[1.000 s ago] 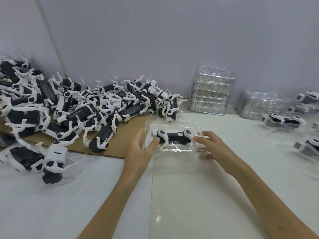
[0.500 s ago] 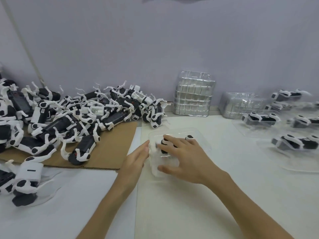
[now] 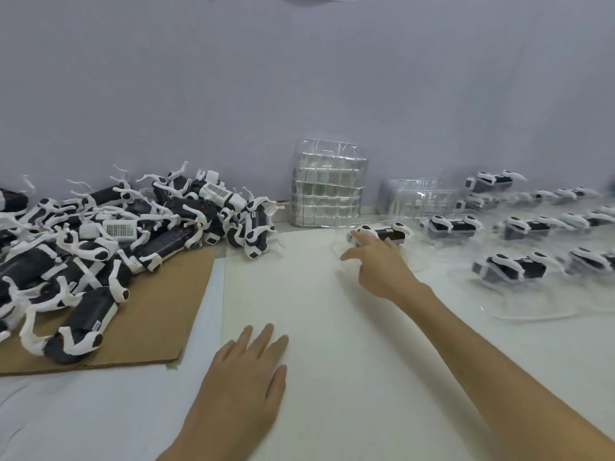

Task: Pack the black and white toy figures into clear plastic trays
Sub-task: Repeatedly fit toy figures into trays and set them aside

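Nearest: left hand (image 3: 246, 371) flat on the white table (image 3: 349, 377), palm down, fingers straight, gripping nothing. To its left, on the cardboard sheet (image 3: 166, 314), the closest loose toy figure (image 3: 87, 322), long axis running from near-left to far-right, at the near edge of the pile of unpacked figures (image 3: 149, 224). Farther out: right hand (image 3: 377, 261) stretched forward, fingers spread and straight, fingertips (image 3: 361, 236) touching the filled clear tray (image 3: 340, 242), nothing clasped. Inside that tray, one packed figure (image 3: 387, 231) lying crosswise, just beside the rows of packed trays (image 3: 512, 269) on the right. Against the wall, two stacks of empty trays (image 3: 327, 184). Judging from this layout: next figure best taken by the left hand, nearer the pile; next empty tray by the right, nearer the stacks.
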Available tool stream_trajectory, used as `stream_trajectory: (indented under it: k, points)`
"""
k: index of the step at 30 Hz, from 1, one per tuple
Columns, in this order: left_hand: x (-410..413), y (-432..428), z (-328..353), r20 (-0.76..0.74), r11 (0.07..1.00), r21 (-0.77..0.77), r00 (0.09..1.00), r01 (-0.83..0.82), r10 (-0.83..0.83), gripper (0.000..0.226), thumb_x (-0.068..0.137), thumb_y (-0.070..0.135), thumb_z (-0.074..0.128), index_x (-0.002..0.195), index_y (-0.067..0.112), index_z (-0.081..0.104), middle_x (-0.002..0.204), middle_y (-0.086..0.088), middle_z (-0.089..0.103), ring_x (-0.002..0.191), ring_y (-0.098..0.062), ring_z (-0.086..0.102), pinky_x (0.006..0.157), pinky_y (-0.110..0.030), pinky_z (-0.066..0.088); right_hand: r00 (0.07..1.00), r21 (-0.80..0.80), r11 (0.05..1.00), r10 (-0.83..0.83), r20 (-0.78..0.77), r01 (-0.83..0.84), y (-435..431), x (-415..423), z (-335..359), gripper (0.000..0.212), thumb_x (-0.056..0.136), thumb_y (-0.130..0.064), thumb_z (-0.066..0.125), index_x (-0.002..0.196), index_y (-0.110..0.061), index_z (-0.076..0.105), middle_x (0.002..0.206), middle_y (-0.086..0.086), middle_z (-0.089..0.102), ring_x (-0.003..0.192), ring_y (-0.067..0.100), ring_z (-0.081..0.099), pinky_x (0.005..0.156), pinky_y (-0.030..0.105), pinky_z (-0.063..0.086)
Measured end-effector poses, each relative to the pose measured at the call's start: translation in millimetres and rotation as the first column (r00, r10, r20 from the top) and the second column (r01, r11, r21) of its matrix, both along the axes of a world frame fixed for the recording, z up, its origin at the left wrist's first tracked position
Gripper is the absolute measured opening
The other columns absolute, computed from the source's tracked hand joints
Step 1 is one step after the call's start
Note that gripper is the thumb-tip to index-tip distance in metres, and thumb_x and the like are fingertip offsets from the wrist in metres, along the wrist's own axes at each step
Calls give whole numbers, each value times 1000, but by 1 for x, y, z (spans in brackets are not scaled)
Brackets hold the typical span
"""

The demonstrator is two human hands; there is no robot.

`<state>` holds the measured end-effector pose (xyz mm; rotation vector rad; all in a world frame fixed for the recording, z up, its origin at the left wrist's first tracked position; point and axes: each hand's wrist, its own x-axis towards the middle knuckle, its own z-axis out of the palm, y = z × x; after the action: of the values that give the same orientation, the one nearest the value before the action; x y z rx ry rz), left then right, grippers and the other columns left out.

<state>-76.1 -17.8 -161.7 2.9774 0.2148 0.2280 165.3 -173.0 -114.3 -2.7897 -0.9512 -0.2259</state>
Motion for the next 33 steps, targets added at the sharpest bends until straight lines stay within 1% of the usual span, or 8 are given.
stream_trajectory:
  k: [2, 4, 7, 10, 20, 24, 28, 33]
  points:
    - [-3, 1, 3, 70, 999, 29, 996, 45, -47, 43, 86, 34, 45, 117, 23, 74, 126, -1, 68, 113, -28, 67, 85, -39, 57, 1000, -5, 1000, -15, 9, 15, -1, 17, 2, 47, 96, -11, 51, 140, -25, 52, 156, -1, 35, 146, 18, 26, 118, 43, 16]
    - [-2, 2, 1, 114, 994, 107, 992, 37, -49, 35, 77, 32, 56, 100, 22, 80, 109, 0, 75, 95, -26, 74, 69, -37, 61, 999, -45, 999, -10, 42, 12, 0, 29, 1, 47, 98, -20, 51, 145, -24, 46, 151, -1, 39, 142, 19, 32, 115, 42, 23]
    - [1, 4, -1, 107, 991, 126, 993, 42, -56, 37, 77, 34, 52, 99, 24, 80, 107, 1, 76, 94, -24, 74, 68, -36, 61, 994, -101, 995, -15, 108, 26, 2, 38, -4, 49, 97, -28, 51, 146, -28, 43, 152, -2, 38, 141, 18, 34, 110, 41, 25]
    - [2, 8, -2, 80, 993, 115, 996, 36, -45, 47, 79, 37, 40, 99, 25, 80, 108, 2, 75, 94, -23, 74, 64, -37, 61, 986, -63, 996, -48, 159, 58, -4, 44, -9, 47, 97, -30, 50, 144, -30, 46, 149, -4, 43, 138, 18, 38, 110, 39, 26]
    - [5, 8, 1, 9, 993, 88, 997, 72, -73, 48, 77, 40, 39, 96, 26, 80, 106, 2, 76, 91, -25, 75, 55, -37, 59, 970, 71, 995, -89, 225, 75, -10, 52, -27, 46, 90, -21, 59, 135, -28, 57, 141, -3, 53, 136, 20, 43, 112, 38, 22]
    - [5, 8, 2, 51, 998, 41, 997, 55, -57, 47, 76, 41, 40, 96, 24, 80, 107, 1, 75, 91, -23, 75, 58, -37, 60, 973, 70, 997, 8, 229, -25, -1, 23, -23, 44, 92, -19, 59, 134, -31, 59, 139, -6, 55, 127, 19, 49, 100, 38, 26]
    - [3, 9, 1, 123, 993, -115, 992, 14, 0, 47, 73, 41, 50, 104, 16, 75, 118, -7, 71, 87, -19, 75, 61, -36, 59, 960, 38, 982, 172, 220, -184, 0, -30, -17, 43, 90, -21, 65, 131, -36, 61, 131, -6, 57, 118, 18, 52, 85, 36, 28]
    - [1, 9, -1, 115, 989, -150, 993, -3, 20, 48, 75, 39, 50, 108, 13, 73, 124, -12, 67, 86, -24, 75, 64, -40, 59, 985, 112, 990, 63, 163, -82, -30, -62, -17, 39, 88, -20, 64, 122, -39, 66, 133, -11, 56, 119, 16, 53, 90, 35, 29]
